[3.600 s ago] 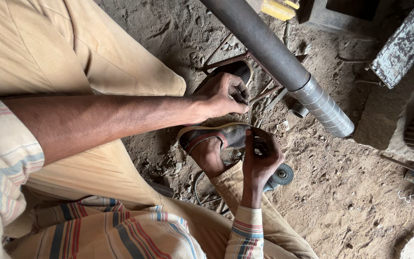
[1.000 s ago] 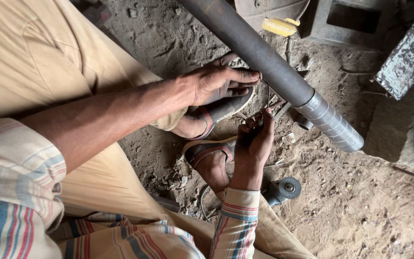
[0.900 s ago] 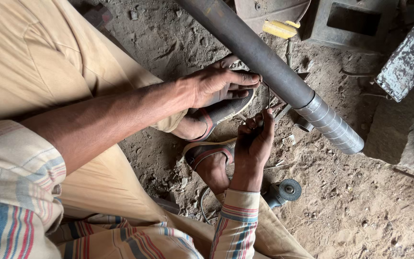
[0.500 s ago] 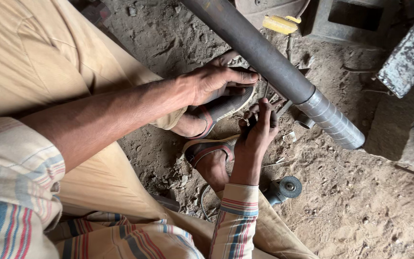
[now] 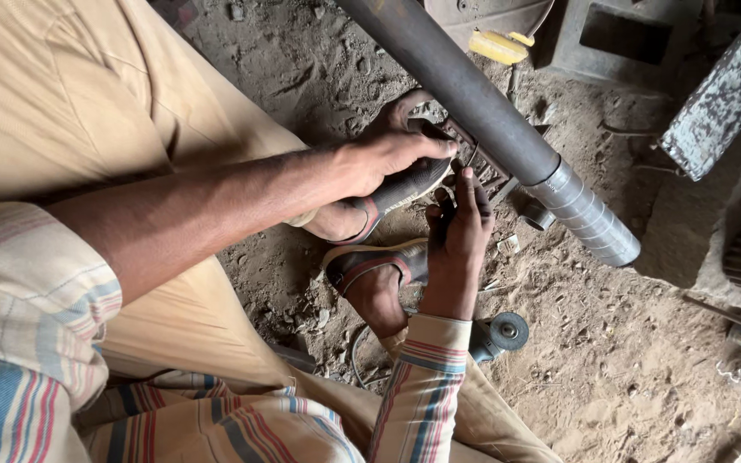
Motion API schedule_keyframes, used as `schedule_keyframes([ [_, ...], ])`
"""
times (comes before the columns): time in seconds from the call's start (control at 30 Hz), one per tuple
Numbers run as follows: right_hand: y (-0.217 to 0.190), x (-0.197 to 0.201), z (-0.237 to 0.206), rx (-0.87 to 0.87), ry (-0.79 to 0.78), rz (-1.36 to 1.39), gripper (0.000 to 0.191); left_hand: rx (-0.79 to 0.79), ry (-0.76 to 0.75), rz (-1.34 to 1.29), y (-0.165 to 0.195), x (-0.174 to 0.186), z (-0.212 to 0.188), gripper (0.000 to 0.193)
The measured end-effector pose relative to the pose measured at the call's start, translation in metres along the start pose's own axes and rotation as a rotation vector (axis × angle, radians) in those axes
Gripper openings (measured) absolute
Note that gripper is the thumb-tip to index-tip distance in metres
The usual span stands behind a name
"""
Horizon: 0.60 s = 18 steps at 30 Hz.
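A small dark metal part (image 5: pixel 473 163) sits on the dirt floor (image 5: pixel 645 343), tucked just under a long grey pipe (image 5: pixel 482 111) that runs diagonally from the top of the view down to the right. My left hand (image 5: pixel 388 154) reaches across from the left, fingers curled and pressed down onto the part beside the toe of my sandal (image 5: pixel 409 184). My right hand (image 5: pixel 460 236) comes up from below, fingers together and tips touching the same part; whether it pinches anything I cannot tell. A second sandal (image 5: pixel 375 261) lies under that wrist. An angle grinder (image 5: pixel 495 334) rests on the floor near my right sleeve, and a yellow object (image 5: pixel 495 47) lies beyond the pipe. To handle this well, I judge I should keep the left hand bearing down steadily and my fingertips clear of the pipe's underside.
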State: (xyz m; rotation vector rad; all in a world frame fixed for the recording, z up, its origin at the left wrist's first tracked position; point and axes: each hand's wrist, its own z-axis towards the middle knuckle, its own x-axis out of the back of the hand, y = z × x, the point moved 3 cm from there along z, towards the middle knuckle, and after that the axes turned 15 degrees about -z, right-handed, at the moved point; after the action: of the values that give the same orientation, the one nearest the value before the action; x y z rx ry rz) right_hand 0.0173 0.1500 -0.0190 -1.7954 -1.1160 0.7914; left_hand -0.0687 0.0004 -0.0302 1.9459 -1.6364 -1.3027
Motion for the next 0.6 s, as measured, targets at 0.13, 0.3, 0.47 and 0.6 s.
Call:
schedule_keyframes([
  [0.13, 0.0063, 0.0025, 0.0004, 0.081, -0.013, 0.018, 0.026, -0.038, -0.032, -0.005, 0.0002, -0.0007, 0.0005, 0.094],
  [0.3, 0.0078, 0.0047, 0.0006, 0.081, -0.007, 0.043, 0.025, -0.002, -0.019, -0.051, -0.0046, 0.0005, 0.0023, 0.106],
  [0.47, 0.0082, 0.0057, 0.0038, 0.099, 0.012, 0.061, 0.023, -0.018, -0.006, -0.047, -0.0081, 0.0011, 0.0032, 0.099],
  [0.6, 0.0108, 0.0063, 0.0062, 0.084, -0.009, 0.116, 0.023, -0.014, -0.021, -0.034, -0.0078, 0.0029, 0.0045, 0.093],
])
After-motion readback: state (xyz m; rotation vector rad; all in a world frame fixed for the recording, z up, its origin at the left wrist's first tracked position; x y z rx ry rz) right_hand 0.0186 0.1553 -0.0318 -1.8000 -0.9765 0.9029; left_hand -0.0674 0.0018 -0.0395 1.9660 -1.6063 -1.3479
